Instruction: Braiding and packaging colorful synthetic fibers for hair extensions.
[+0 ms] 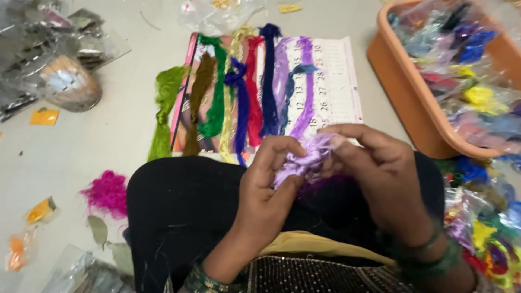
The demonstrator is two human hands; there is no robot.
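Both my hands hold a tangled bundle of light purple thread [305,158] above my lap, which is covered in black cloth. My left hand [267,187] pinches the bundle's lower left side. My right hand [380,171] grips its upper right end with the fingertips. Just beyond my hands a printed sheet [339,81] lies on the floor. Several skeins of thread lie side by side on it, among them a green skein [218,92], a red skein [253,92], a dark blue skein [268,81] and a lilac skein [306,92].
An orange plastic tub [401,92] full of bagged coloured threads stands at the right. More bags of thread [483,233] are piled beside my right knee. A magenta tuft [107,191] lies at the left, a lime green skein [164,108] beside the sheet, and clear packets [43,49] at the far left.
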